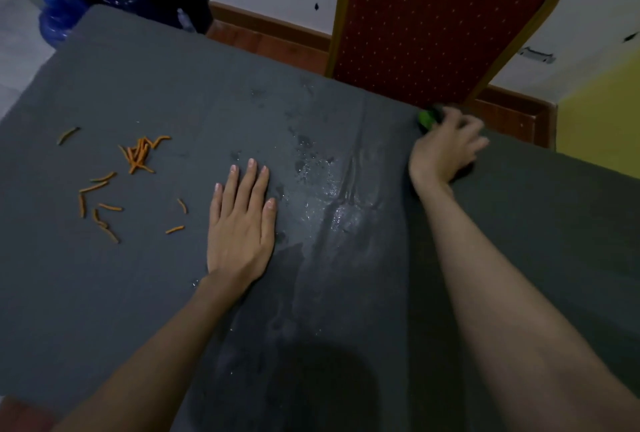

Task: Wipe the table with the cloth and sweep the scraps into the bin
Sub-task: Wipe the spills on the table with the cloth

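From the head view, the table (104,92) is covered in a smooth dark gray sheet. Its far edge runs from the upper left down to the right. Its left edge slopes down toward the bottom left. The near part of the table runs out of the picture at the bottom.

The left hand (240,220) lies flat on the table near the middle. Its fingers are straight and spread a little, pointing away from the person. It holds nothing.

The right hand (445,147) is at the far edge of the table, on the right. It is blurry. Its fingers curl over something green (426,118) right at the edge. Only a small bit of green shows, so I cannot tell if it is the cloth or what shape it is.

Between the two hands there is a wet patch (322,189). It is shiny with small drops, and the sheet has long wrinkles there, running from the far edge toward the person.

The scraps (138,154) are thin orange sticks. They lie left of the left hand, well apart from the right hand. Some are in a small heap and others lie loose, pointing every which way. There is bare gray table all around them.

A red chair (443,22) with small dots and a gold frame stands just behind the far edge.
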`<state>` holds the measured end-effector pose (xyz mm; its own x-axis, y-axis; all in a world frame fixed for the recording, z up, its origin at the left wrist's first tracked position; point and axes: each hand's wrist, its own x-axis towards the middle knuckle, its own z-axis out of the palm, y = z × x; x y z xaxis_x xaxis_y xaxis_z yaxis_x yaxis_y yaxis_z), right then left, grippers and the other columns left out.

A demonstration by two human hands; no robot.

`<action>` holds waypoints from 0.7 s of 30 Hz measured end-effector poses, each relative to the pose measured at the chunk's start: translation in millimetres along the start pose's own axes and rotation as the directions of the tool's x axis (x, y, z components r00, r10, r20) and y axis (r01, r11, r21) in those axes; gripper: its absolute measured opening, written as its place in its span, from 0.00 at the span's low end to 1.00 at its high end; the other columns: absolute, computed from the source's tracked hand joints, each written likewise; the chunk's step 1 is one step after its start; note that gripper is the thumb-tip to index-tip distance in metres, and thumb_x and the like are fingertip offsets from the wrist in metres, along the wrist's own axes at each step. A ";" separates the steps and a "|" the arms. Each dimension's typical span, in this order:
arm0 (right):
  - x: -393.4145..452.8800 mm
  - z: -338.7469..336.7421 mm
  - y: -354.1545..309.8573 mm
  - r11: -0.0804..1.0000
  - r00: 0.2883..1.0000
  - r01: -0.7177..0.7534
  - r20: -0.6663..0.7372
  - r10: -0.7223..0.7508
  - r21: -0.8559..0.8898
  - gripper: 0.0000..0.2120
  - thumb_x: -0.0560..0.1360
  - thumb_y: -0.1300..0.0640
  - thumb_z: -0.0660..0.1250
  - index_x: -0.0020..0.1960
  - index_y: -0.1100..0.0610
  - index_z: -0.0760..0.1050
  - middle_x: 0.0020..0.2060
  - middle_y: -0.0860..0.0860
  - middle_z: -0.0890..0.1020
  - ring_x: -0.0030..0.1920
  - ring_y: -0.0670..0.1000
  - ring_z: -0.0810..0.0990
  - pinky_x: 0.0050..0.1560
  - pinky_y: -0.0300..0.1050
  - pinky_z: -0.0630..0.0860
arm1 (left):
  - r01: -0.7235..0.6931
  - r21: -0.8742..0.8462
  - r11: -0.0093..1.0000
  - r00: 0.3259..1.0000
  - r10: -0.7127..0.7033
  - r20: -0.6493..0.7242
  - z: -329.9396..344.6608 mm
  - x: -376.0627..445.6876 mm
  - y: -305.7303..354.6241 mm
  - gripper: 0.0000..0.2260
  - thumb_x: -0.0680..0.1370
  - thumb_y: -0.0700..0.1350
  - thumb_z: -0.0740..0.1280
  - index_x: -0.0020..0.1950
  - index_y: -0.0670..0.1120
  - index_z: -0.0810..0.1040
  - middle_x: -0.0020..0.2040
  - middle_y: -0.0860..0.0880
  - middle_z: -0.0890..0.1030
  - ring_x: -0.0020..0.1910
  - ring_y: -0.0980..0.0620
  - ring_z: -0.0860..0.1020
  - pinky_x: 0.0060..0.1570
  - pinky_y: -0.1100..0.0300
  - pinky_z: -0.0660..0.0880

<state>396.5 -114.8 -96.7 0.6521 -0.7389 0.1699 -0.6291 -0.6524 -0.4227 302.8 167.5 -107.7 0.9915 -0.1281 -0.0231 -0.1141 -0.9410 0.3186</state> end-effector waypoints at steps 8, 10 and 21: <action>-98.8 21.8 -87.4 0.599 0.535 0.738 0.271 -0.800 0.310 0.18 0.76 0.65 0.63 0.63 0.53 0.76 0.61 0.56 0.74 0.54 0.59 0.70 0.54 0.49 0.71 | -0.011 -0.007 1.000 1.000 0.011 -0.001 -0.8 0.7 -2.8 0.25 0.84 0.53 0.44 0.80 0.48 0.57 0.81 0.51 0.55 0.80 0.52 0.49 0.78 0.50 0.47; -86.8 11.0 -66.3 0.510 0.454 0.747 0.233 -0.860 0.427 0.17 0.75 0.66 0.63 0.60 0.53 0.79 0.57 0.55 0.76 0.52 0.58 0.72 0.54 0.48 0.70 | -0.009 -0.016 1.000 1.000 0.009 -0.005 -1.2 0.4 -3.3 0.25 0.84 0.53 0.44 0.80 0.47 0.58 0.81 0.51 0.55 0.80 0.52 0.49 0.78 0.50 0.47; -63.6 55.3 -154.8 0.827 0.792 0.540 0.237 -0.562 0.155 0.20 0.76 0.64 0.59 0.65 0.50 0.74 0.62 0.55 0.72 0.58 0.58 0.70 0.58 0.48 0.68 | -0.004 -0.026 1.000 1.000 0.004 0.004 -3.6 2.5 -2.4 0.26 0.83 0.53 0.45 0.80 0.46 0.58 0.80 0.49 0.56 0.80 0.48 0.50 0.78 0.49 0.45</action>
<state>475.8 42.6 -91.3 0.9706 -0.1789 0.1608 -0.1027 -0.9127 -0.3955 305.8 170.6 -105.1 0.9908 -0.1332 -0.0258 -0.1164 -0.9320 0.3432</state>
